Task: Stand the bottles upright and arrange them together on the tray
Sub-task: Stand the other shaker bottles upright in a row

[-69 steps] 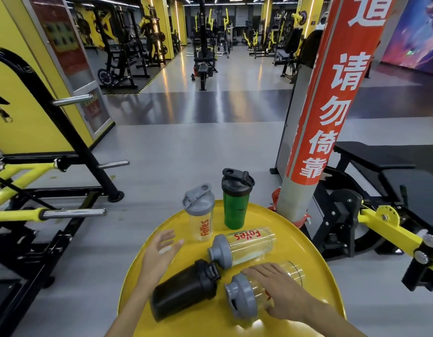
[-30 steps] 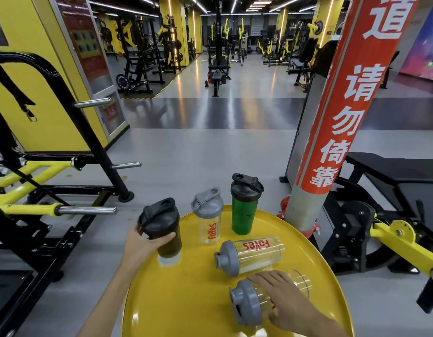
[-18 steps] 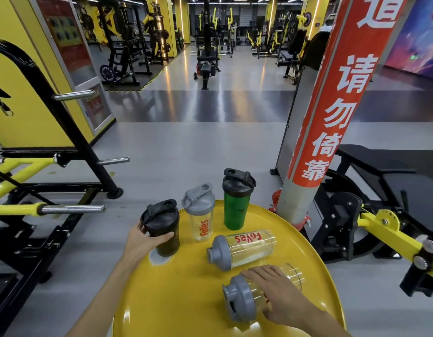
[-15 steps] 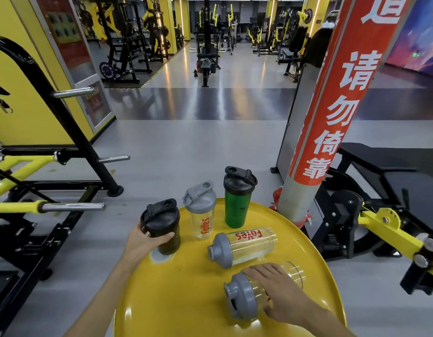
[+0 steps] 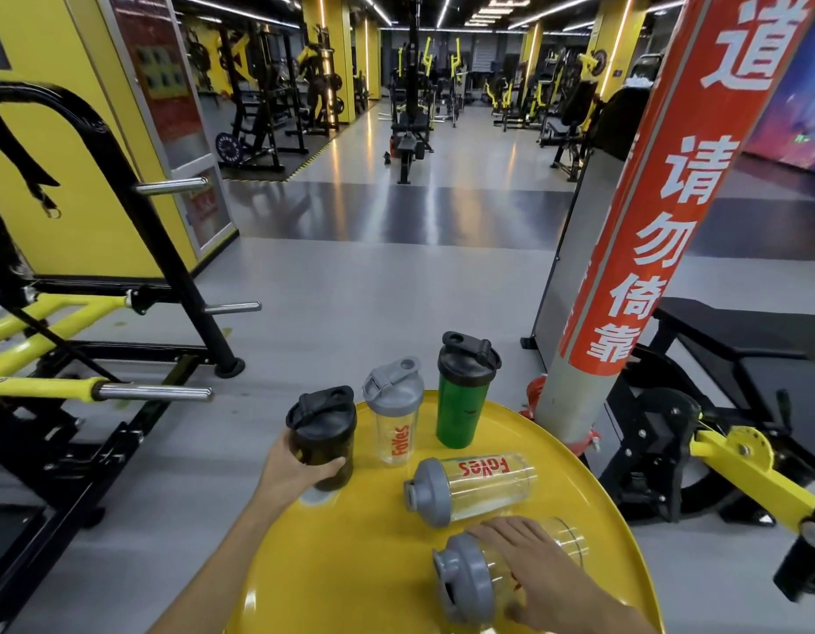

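On the round yellow tray point(image 5: 350, 555), three shaker bottles stand upright along the far edge: a black bottle point(image 5: 325, 427), a clear grey-lidded bottle point(image 5: 394, 414) and a green bottle with a black lid point(image 5: 462, 393). My left hand point(image 5: 291, 473) grips the black bottle low on its left side. Two clear grey-lidded bottles lie on their sides: one at mid-tray point(image 5: 472, 487), the other nearer me point(image 5: 469, 583). My right hand point(image 5: 540, 574) lies over the nearer one, fingers spread across its body.
A red and grey padded pillar point(image 5: 643, 249) rises just past the tray's right edge. Yellow and black gym machines point(image 5: 67, 359) stand to the left, a bench and machine point(image 5: 739, 404) to the right. Grey floor stretches ahead.
My left hand lifted the black bottle from lying on the tray and stood it upright left of the clear bottle. My right hand stayed on the nearest lying bottle.
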